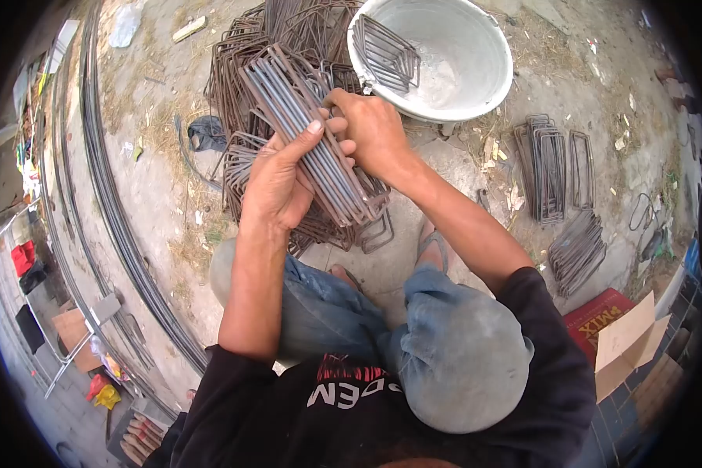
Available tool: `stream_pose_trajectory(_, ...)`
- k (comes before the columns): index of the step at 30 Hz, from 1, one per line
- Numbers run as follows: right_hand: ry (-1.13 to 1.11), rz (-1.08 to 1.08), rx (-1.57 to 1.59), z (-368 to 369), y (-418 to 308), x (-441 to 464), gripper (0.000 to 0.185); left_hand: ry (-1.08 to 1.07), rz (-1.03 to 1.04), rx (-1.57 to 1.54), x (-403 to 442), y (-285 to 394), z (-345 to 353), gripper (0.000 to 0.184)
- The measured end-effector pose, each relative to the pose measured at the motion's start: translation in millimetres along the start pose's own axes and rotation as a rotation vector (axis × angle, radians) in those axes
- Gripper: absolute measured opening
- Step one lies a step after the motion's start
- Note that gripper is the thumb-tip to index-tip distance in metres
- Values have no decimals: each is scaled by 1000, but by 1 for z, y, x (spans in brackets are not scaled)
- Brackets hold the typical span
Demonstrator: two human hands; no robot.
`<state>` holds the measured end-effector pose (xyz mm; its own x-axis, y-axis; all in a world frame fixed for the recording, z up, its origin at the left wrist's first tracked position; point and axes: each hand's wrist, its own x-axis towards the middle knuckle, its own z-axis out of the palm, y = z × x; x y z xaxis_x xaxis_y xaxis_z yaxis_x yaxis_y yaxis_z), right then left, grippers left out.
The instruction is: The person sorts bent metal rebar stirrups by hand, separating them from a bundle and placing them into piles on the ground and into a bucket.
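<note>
My left hand (283,175) is wrapped round a bundle of bent metal rod frames (312,140), its thumb lying across the top. The bundle slants from upper left to lower right. At the bundle's right side, my right hand (366,129) has its fingers curled against the rods; its fingertips are partly hidden, so what they grip is unclear. Beneath and behind the bundle lies a large pile of similar rusty frames (230,66). More frames (384,58) rest inside a white basin (476,109) beyond my right hand.
On the right ground lie stacked frames (546,168), a further heap (577,253) and an open cardboard box (620,347). Long metal rods (105,171) run along the left. A dark cloth (207,132) lies left of the pile. My knees and feet are below.
</note>
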<state>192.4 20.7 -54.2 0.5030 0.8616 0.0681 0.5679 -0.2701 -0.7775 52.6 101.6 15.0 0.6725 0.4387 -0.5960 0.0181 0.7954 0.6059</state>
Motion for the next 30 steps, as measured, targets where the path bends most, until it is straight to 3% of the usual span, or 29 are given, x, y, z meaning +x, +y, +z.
stream_pose_trajectory(6, 169, 159, 581, -13, 29, -17, 22, 2, 27, -44, 1, 9, -15, 42)
stream_pose_trajectory(10, 411, 237, 478, -71, 57, 9, 25, 30, -17, -7, -6, 18, -16, 56)
stream_pose_trajectory(14, 73, 335, 150, -48, 124, 89, 28, 39, 49, 72, -2, 14, -14, 58)
stream_pose_trajectory(16, 15, 410, 292, -15, 137, 111, 31, 33, 44, 16, 4, 13, -17, 53)
stream_pose_trajectory(22, 10, 392, 466, -35, 120, 105, 31, 53, -30, -56, 5, 9, -17, 45)
stream_pose_trajectory(25, 241, 459, 767, -81, 97, 83, 27, 72, -23, -23, 5, 9, -19, 45)
stream_pose_trajectory(27, 364, 373, 783, -129, 89, 65, 23, 84, -4, -21, 3, 6, -16, 43)
stream_pose_trajectory(30, 363, 218, 722, -177, 49, 21, 24, 74, 32, -21, 5, 7, -13, 41)
